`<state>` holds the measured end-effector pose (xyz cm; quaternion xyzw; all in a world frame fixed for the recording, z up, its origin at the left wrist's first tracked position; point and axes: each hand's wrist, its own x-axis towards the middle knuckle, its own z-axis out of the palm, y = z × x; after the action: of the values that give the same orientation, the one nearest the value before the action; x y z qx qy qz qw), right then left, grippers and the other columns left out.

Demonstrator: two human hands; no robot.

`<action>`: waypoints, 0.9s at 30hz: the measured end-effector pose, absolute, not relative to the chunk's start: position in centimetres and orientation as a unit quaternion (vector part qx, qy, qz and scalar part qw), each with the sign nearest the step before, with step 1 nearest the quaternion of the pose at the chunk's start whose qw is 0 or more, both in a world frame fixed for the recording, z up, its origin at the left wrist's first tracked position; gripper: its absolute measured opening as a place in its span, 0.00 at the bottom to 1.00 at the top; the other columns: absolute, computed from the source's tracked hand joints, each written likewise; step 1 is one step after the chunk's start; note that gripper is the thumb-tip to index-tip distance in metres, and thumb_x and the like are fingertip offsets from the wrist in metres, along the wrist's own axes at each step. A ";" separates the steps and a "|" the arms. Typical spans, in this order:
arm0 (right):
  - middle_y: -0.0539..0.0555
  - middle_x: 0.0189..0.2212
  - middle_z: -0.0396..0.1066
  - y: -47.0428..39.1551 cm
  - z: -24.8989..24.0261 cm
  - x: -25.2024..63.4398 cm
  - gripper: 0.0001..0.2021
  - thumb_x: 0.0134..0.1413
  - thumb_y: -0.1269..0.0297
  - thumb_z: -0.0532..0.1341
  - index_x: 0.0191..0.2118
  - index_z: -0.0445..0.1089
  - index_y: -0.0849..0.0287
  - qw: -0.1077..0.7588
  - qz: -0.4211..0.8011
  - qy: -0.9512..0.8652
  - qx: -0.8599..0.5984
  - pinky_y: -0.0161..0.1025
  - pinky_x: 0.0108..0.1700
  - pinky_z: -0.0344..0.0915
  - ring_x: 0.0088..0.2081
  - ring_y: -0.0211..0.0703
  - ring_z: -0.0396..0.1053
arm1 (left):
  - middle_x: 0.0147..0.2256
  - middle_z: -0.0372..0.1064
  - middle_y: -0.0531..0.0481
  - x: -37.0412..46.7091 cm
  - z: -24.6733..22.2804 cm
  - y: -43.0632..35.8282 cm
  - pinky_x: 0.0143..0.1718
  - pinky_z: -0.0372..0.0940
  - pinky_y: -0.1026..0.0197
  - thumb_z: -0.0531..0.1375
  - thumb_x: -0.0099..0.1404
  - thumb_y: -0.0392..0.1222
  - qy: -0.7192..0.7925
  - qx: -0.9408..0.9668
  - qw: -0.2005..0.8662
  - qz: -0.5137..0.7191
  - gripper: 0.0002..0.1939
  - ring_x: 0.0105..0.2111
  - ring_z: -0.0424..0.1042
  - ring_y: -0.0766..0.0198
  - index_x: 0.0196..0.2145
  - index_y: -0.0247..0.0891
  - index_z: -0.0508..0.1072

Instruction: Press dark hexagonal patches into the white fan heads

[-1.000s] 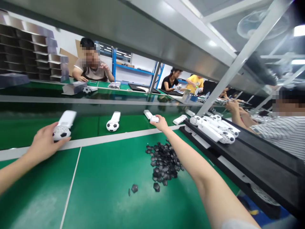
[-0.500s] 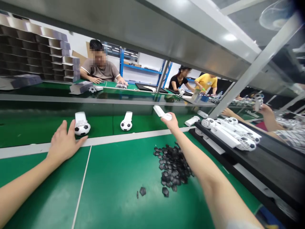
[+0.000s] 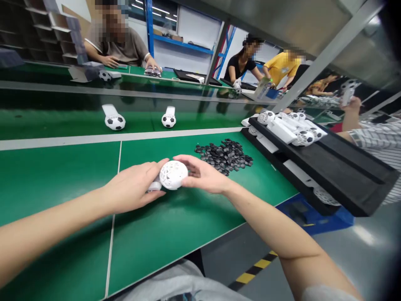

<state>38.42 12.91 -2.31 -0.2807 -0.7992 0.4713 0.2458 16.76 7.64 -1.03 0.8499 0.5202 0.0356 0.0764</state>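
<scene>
A white handheld fan (image 3: 173,175) with a round, latticed head is held low over the green bench in front of me. My left hand (image 3: 138,184) is closed around its handle, which the fingers mostly hide. Against the right side of the round head, my right hand (image 3: 203,173) grips with thumb and curled fingers. Black pentagon pieces (image 3: 227,154) lie heaped just beyond my right hand. Farther back on the belt stand two fans with black football patches, one on the left (image 3: 115,120) and one near the middle (image 3: 168,119).
Stacked black trays (image 3: 338,167) holding several white fans stand at the right. A pale rail (image 3: 140,136) divides the bench from the belt. Co-workers sit across the line, and another person's hand (image 3: 352,106) holds a fan at far right.
My right hand has brought the white fan from the belt back toward me. My left hand has left the left football fan and taken the handle. The view has tilted down.
</scene>
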 end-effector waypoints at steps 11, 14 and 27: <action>0.60 0.39 0.70 11.9 -6.0 37.8 0.11 0.59 0.72 0.52 0.43 0.70 0.63 0.062 -0.001 -0.942 -0.329 0.43 0.43 0.63 0.40 0.46 0.64 | 0.50 0.62 0.42 16.0 -3.3 6.1 0.42 0.63 0.57 0.50 0.62 0.54 0.602 0.793 0.083 0.040 0.36 0.44 0.67 0.53 0.63 0.38 0.44; 0.61 0.40 0.69 12.2 -5.7 38.3 0.14 0.58 0.76 0.50 0.46 0.68 0.64 0.064 -0.001 -0.940 -0.335 0.43 0.44 0.64 0.41 0.46 0.65 | 0.50 0.63 0.40 16.6 -3.1 6.2 0.45 0.62 0.56 0.50 0.63 0.52 0.616 0.782 0.087 0.032 0.36 0.47 0.65 0.52 0.63 0.34 0.43; 0.50 0.31 0.72 9.5 -3.4 38.8 0.04 0.57 0.66 0.55 0.38 0.66 0.56 0.253 0.295 -0.838 -0.383 0.38 0.37 0.67 0.32 0.39 0.71 | 0.56 0.53 0.41 17.5 -3.2 6.1 0.45 0.64 0.55 0.53 0.58 0.52 0.599 0.786 0.119 0.092 0.38 0.51 0.61 0.50 0.62 0.37 0.46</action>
<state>38.77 9.55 -3.42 -0.3833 -0.8382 0.2946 0.2525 17.46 6.11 -3.18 0.7862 0.5993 0.0917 0.1194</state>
